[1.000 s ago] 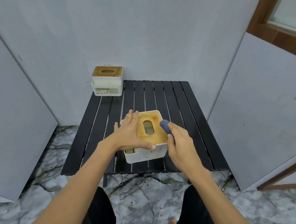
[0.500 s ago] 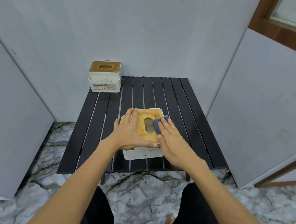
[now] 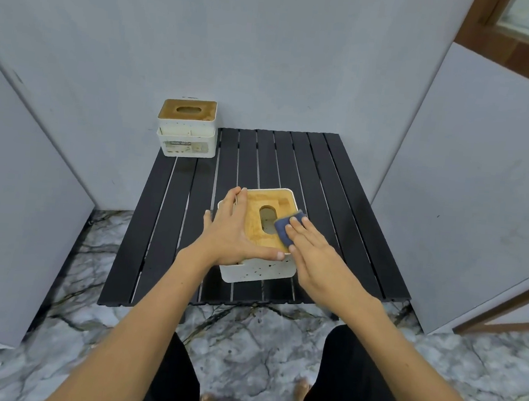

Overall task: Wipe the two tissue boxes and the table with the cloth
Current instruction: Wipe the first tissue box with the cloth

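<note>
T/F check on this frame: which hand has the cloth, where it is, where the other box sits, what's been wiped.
1. The right hand presses the blue cloth onto the near tissue box lid. True.
2. The left hand is off the box. False: it rests on the lid, steadying it.
3. The far tissue box sits at the table far-left corner. True.
4. The cloth lies flat on the table slats. False: it is on the wooden lid.

A label on the front of the far tissue box (image 3: 186, 128) carries small print. It is too blurred to read.
</note>
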Motion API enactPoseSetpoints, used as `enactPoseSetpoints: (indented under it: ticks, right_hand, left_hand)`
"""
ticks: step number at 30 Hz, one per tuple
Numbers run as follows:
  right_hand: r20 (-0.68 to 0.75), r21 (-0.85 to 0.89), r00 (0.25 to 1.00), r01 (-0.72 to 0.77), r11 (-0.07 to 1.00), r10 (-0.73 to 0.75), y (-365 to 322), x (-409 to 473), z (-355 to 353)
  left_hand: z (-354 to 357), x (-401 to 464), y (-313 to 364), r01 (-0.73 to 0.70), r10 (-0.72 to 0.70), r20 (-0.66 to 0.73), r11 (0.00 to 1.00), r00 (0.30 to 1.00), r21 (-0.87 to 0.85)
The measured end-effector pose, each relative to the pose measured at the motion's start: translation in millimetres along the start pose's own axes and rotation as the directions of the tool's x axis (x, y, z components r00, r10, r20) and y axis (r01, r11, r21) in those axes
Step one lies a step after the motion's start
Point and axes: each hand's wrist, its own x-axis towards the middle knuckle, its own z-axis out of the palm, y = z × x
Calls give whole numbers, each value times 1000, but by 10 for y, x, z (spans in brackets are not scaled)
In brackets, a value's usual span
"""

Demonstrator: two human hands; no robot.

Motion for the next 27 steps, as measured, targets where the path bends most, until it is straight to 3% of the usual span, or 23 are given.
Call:
enactPoseSetpoints:
  ticks: [10, 19, 27]
  right_hand:
    - [81, -40, 988, -129, 991, 132, -60, 717, -70]
    - [-35, 1, 998, -55, 999, 54, -78, 75, -1]
    - [28, 22, 995, -94, 995, 93, -27, 458, -49]
  left_hand:
    - [0, -28, -5, -5, 5, -6, 999, 1000, -44]
    - [10, -18, -1, 11, -12, -21, 998, 1000, -58]
    - [16, -16, -25, -5, 3, -23, 996, 1000, -85]
